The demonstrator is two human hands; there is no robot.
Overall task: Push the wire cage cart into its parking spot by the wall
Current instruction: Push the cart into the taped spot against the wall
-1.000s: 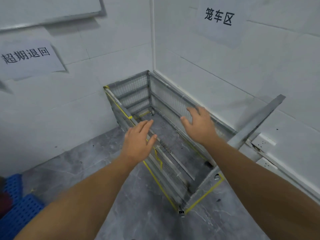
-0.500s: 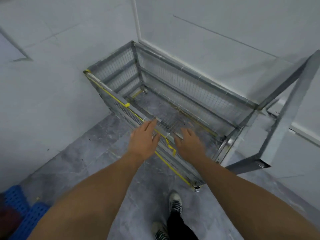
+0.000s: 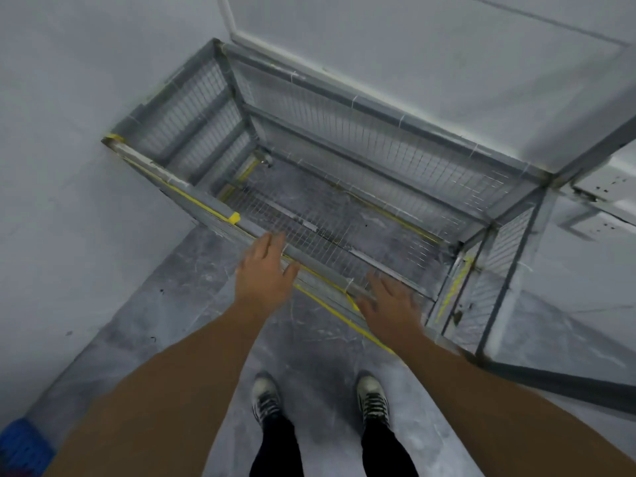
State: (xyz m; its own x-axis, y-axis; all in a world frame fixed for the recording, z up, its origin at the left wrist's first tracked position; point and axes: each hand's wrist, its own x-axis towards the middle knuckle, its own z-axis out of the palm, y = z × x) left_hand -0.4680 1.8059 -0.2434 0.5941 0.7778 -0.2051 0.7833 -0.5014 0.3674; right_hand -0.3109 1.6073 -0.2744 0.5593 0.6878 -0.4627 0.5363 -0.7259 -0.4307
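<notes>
The white walls [image 3: 86,166] meet in a corner, and the wire cage cart [image 3: 378,160] stands tucked right into it, its far long side along the back wall and its short end against the left one. Nothing lies inside the cart; through the mesh bottom only the grey marbled floor [image 3: 179,321] shows, with a castor just visible in the far corner. Yellow tape [image 3: 235,217] runs along the near top rail. At the right end a hinged mesh panel [image 3: 499,270] swings outward, and its outer edge runs out of sight at the right border.

The person stands just before the near rail, two sneakers [image 3: 266,397] planted on the floor. The left hand [image 3: 263,273] is spread flat, fingers extended, its fingertips over the near rail; it grips nothing. The right hand [image 3: 389,304] is likewise splayed, holding nothing, and blurred by motion, so whether either palm actually touches the rail I cannot tell. A bit of blue crate [image 3: 20,449] peeks in at the bottom left, mostly cut off.

Against half a second ago, the hands have drawn farther apart along the rail and the view has tipped further down, bringing both shoes into sight. The cart sits in the same corner.
</notes>
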